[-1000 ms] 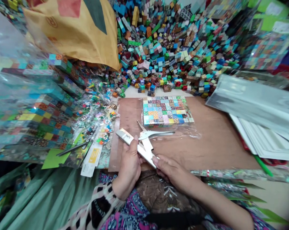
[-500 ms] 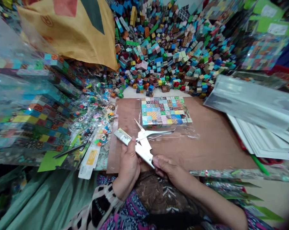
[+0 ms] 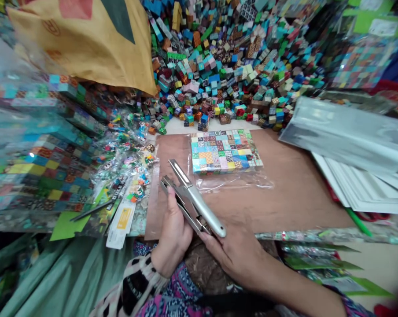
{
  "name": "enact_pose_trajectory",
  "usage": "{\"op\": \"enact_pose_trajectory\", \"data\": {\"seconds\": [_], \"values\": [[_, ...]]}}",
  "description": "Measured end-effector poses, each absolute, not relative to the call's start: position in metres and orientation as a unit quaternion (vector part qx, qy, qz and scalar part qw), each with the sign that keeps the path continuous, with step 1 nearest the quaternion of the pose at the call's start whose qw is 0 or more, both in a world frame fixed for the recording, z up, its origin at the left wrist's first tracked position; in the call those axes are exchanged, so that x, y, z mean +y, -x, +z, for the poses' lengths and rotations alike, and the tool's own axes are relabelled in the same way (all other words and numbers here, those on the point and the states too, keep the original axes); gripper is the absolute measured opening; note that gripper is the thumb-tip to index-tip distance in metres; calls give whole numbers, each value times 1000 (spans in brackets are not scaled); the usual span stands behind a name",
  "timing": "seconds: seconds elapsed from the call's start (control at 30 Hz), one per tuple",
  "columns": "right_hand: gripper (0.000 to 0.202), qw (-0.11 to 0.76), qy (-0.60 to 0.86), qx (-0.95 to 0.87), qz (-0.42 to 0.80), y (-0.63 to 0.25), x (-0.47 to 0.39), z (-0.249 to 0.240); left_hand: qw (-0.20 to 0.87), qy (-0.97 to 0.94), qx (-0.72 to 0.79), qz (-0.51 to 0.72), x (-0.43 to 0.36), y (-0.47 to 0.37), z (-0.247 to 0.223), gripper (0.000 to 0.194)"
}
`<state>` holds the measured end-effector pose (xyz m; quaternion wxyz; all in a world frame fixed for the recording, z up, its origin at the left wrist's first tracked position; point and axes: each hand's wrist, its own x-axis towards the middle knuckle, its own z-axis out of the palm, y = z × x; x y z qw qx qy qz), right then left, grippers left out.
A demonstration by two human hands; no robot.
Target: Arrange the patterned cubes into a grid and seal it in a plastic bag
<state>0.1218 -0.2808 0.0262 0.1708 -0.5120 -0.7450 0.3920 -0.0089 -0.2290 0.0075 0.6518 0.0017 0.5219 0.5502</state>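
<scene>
A silver metal stapler (image 3: 204, 206) lies slanted between my two hands, its upper arm raised apart from its lower part. My left hand (image 3: 174, 231) is closed around the lower part, thumb along its side. At the rear end my right hand (image 3: 240, 246) grips the stapler, with some fingers hidden underneath. Just beyond them, a flat block of colourful patterned cubes (image 3: 222, 149) rests inside a transparent plastic bag (image 3: 234, 181) on the brown board (image 3: 294, 198).
Loose coloured cubes (image 3: 225, 66) form a large heap at the back. On the left are a yellow bag (image 3: 86, 48), wrapped cube stacks (image 3: 50, 171) and small plastic packets (image 3: 126, 149). White sheets (image 3: 354, 180) and transparent bags (image 3: 347, 132) are piled at right.
The stapler's parts were splayed crosswise; its upper arm has now swung round nearly in line above the lower part. My right hand has shifted from a pinch to a fuller grip at the rear.
</scene>
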Motion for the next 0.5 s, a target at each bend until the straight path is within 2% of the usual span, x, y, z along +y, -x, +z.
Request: {"op": "enact_pose_trajectory", "data": {"seconds": [0.27, 0.5], "values": [[42, 184, 493, -771, 358, -119, -279, 26, 646, -15, 512, 566, -230, 8, 4, 42], [39, 209, 494, -691, 485, -115, -273, 26, 617, -8, 536, 576, -225, 7, 4, 38]]}}
